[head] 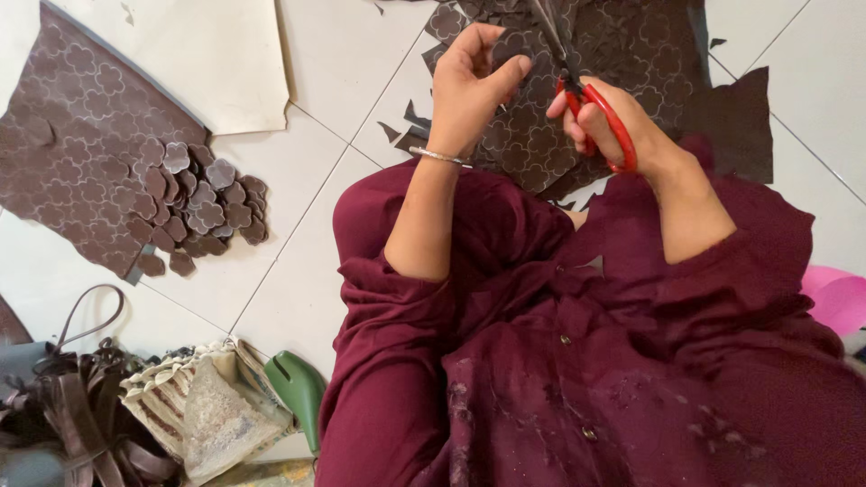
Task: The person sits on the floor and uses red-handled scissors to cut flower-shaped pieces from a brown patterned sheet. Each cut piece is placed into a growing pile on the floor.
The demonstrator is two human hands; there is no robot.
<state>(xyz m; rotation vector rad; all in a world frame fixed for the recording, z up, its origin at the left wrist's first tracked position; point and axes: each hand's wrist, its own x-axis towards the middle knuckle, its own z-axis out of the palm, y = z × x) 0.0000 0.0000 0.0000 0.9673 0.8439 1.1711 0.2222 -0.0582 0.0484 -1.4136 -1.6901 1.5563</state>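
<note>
brown sheet (532,144) ×1 | left hand (469,81) pinching | right hand (600,122) | scissors (595,104) ×1

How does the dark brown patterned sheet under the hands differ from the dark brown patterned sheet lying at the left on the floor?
The dark brown patterned sheet under the hands is ragged, with flower-shaped holes; the dark brown patterned sheet at the left looks mostly uncut. The left hand holds the first while the right hand works red-handled scissors at it; the second carries a pile of cut flower shapes. Both share the quatrefoil pattern.

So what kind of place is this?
Likely an informal leathercraft workspace on a tiled floor: red-handled scissors cutting a brown embossed sheet, a pile of cut flower shapes, and straps.
</note>
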